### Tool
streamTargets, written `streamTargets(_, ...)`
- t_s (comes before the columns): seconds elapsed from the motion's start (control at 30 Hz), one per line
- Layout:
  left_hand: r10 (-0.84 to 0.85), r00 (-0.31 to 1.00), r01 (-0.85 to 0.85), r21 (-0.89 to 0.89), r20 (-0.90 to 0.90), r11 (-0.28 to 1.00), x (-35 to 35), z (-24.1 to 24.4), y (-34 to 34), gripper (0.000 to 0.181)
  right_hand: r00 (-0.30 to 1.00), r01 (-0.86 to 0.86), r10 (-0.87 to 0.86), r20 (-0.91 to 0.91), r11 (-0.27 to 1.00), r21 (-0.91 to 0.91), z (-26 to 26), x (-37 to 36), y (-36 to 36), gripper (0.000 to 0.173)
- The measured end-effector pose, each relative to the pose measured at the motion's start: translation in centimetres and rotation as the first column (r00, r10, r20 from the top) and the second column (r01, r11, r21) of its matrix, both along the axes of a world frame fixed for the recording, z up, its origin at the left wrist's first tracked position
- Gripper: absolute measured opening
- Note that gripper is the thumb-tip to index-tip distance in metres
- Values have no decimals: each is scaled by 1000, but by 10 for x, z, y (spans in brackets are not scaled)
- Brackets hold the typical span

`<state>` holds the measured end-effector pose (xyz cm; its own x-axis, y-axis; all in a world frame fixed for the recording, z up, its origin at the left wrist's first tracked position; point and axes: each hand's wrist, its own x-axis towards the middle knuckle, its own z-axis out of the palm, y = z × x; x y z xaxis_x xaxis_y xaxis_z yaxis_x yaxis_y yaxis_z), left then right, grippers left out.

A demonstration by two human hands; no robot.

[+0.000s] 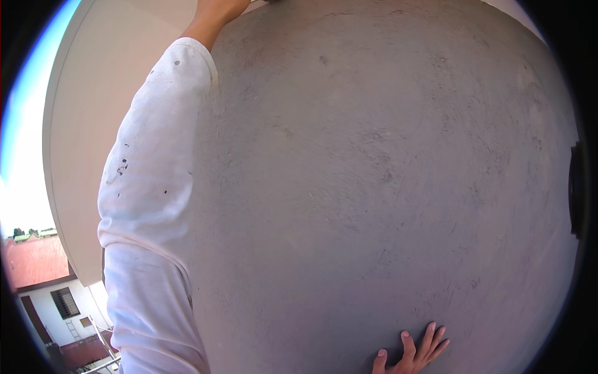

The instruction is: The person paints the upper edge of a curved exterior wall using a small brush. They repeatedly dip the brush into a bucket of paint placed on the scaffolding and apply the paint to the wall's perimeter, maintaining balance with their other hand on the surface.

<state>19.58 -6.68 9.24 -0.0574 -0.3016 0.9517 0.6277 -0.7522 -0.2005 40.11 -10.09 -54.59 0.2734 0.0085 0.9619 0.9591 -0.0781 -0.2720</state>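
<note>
A grey plastered wall (355,187) with rough patches and fine scratches fills most of the view. My left arm, in a white sleeve (149,154) with dark specks, reaches up along the wall's left side. At the top edge my left hand (226,9) is cut off by the frame, so its fingers and anything in them are hidden. Low on the right, my right hand (413,353) lies against the wall with its fingers spread and nothing in it; its lower part is outside the picture.
A smooth beige overhanging panel (79,140) curves along the left. Beyond and below it stand a white building (70,304) with a red roof (37,262) and metal railings (105,364). A dark object (575,191) sits at the far right rim.
</note>
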Motion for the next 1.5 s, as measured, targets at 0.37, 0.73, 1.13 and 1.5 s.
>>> streamTargets(0.37,100,989,-96,-40,108,995,-57,12,23,34,1000,11,-11,14,1000,8,4,-1,0,55)
streamTargets(0.73,295,948,-283,-105,118,953,-113,41,63,42,1000,11,-11,12,1000,14,3,-2,2,55)
streamTargets(1.13,396,892,-374,-134,216,918,-163,55,91,42,999,21,-22,25,999,27,2,-1,4,56)
streamTargets(1.5,76,997,-77,-78,-16,994,-115,24,62,42,1000,19,-20,16,1000,22,3,-2,5,56)
